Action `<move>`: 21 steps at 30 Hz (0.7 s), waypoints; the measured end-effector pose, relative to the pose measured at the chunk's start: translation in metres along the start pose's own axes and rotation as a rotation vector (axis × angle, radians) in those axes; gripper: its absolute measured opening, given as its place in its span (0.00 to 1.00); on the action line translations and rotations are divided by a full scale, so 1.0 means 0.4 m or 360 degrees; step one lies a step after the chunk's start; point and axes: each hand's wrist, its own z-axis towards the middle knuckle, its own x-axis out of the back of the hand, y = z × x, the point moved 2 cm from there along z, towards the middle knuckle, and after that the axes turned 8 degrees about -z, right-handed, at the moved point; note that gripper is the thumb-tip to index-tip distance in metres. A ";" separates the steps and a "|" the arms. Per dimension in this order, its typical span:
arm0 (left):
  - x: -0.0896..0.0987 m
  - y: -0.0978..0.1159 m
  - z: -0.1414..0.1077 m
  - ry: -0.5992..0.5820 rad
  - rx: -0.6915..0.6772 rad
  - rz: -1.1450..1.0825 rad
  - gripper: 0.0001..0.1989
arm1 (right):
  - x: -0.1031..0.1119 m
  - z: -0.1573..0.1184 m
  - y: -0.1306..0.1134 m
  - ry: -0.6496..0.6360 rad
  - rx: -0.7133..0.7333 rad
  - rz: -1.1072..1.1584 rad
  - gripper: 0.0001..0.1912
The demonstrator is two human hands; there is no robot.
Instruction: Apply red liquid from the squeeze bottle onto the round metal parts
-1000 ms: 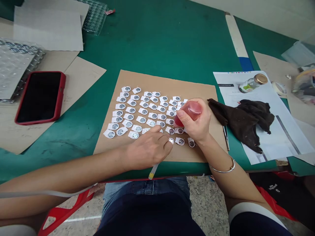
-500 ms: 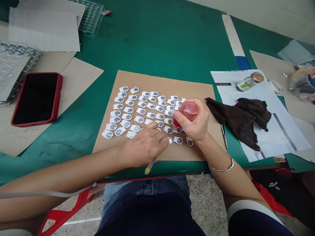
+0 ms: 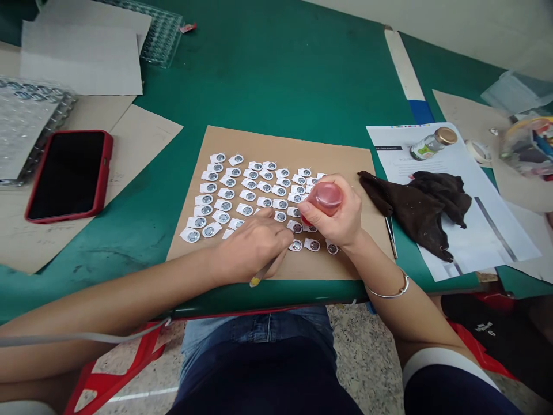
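Note:
My left hand (image 3: 254,245) is closed around a slim tool with a yellow-marked end (image 3: 259,275) that sticks out below my palm; its working tip is hidden. My right hand (image 3: 343,216) grips a translucent pink squeeze bottle (image 3: 327,197), tilted over the right part of a brown cardboard sheet (image 3: 354,266). Several round silvery pieces on white paper tabs (image 3: 222,217) lie in rows on this sheet. Close to both hands, one such piece (image 3: 295,227) lies just right of my left fingers and below the bottle. My hands cover some of the pieces.
On the right lie a dark brown cloth (image 3: 421,210), printed paper (image 3: 490,230), a small jar (image 3: 434,144) and tweezers (image 3: 391,236). At left are a phone in a red case (image 3: 69,176) and a clear bubbled tray (image 3: 30,135). The green table's front edge (image 3: 302,291) runs nearby.
The view has shifted slightly. My left hand has turned a little, and its tool lies at a flatter slant. My right hand still holds the bottle over the right-hand pieces.

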 end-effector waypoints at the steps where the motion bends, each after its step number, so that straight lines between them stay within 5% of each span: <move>1: 0.003 -0.003 0.002 0.0000 0.0021 -0.0047 0.08 | 0.001 -0.001 -0.004 -0.0015 0.0010 -0.0028 0.17; 5: 0.021 -0.019 0.019 -0.0059 0.0103 -0.0288 0.07 | 0.016 -0.015 -0.022 -0.0060 -0.0006 -0.0128 0.18; 9: 0.042 -0.035 0.042 -0.0160 0.0217 -0.0461 0.05 | 0.035 -0.047 -0.028 0.0020 -0.0266 -0.0148 0.19; 16: 0.048 -0.072 0.060 -0.0285 0.0550 -0.0743 0.05 | 0.044 -0.115 -0.026 0.0466 -0.0434 -0.0116 0.15; 21: 0.045 -0.076 0.051 -0.0229 0.0516 -0.0742 0.05 | 0.046 -0.142 -0.014 0.0718 -0.0472 0.0028 0.12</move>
